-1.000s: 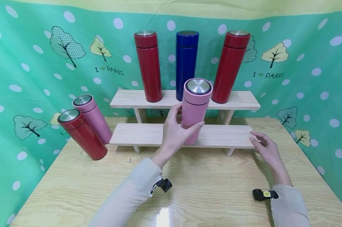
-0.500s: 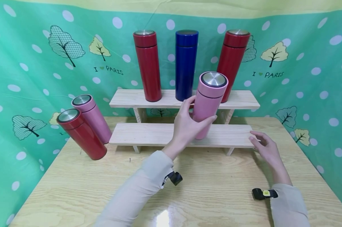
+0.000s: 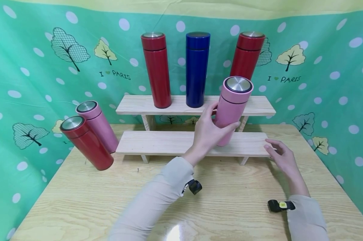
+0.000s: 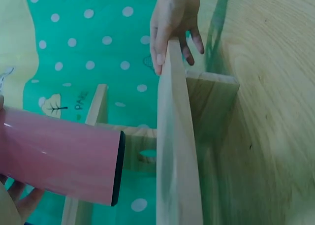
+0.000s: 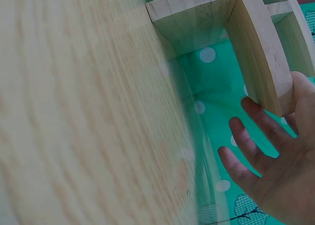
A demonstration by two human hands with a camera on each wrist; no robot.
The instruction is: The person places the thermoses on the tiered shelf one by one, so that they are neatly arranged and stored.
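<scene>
My left hand (image 3: 210, 130) grips a pink thermos (image 3: 234, 103) with a steel-topped lid round its body, fingers on the far side. In the left wrist view, a gap shows between the base of this pink thermos (image 4: 64, 156) and the lower board (image 4: 174, 136); it is held above the lower step of the wooden shelf (image 3: 157, 142). My right hand (image 3: 282, 157) holds the right end of that lower step. The right wrist view shows its thumb over the board (image 5: 268, 52) and other fingers (image 5: 246, 141) spread below.
On the upper step (image 3: 133, 105) stand a red thermos (image 3: 156, 73), a blue thermos (image 3: 197, 72) and another red thermos (image 3: 247, 57), partly hidden. On the table (image 3: 94, 201), left of the shelf, are a red thermos (image 3: 89, 144) and a pink thermos (image 3: 100, 127). A green curtain (image 3: 24, 83) hangs behind.
My left hand has carried the pink thermos to the right and slightly up, from in front of the blue thermos to in front of the right red one. My right hand stays put.
</scene>
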